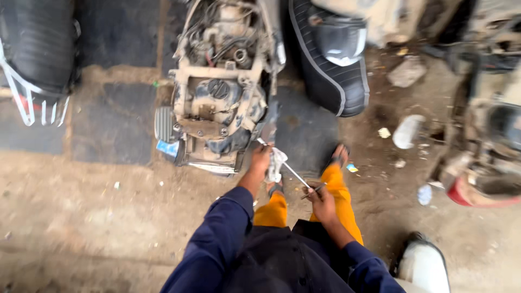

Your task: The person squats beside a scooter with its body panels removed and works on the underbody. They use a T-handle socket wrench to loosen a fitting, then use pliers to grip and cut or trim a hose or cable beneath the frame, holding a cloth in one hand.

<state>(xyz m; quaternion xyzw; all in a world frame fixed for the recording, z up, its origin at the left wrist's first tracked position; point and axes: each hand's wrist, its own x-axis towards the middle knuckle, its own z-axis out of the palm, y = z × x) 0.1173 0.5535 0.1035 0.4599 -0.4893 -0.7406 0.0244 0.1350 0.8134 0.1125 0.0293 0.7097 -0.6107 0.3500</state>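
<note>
I look down at a stripped, dusty scooter frame and engine (222, 92) standing on the ground in front of me. My left hand (261, 161) holds a white rag (275, 164) bunched around a thin metal rod (296, 174), just below the scooter's rear end. My right hand (320, 199) grips the lower end of the same rod, near my knees. The rod slants from upper left to lower right between both hands. I wear dark blue sleeves and orange trousers, with sandals on my feet (340, 155).
A detached black seat (334, 54) leans at the upper right, another black seat (35, 49) at the upper left. Scooter body parts with a red edge (477, 184) lie at the right. A white helmet-like object (423, 266) sits at the lower right. Litter dots the dirt floor.
</note>
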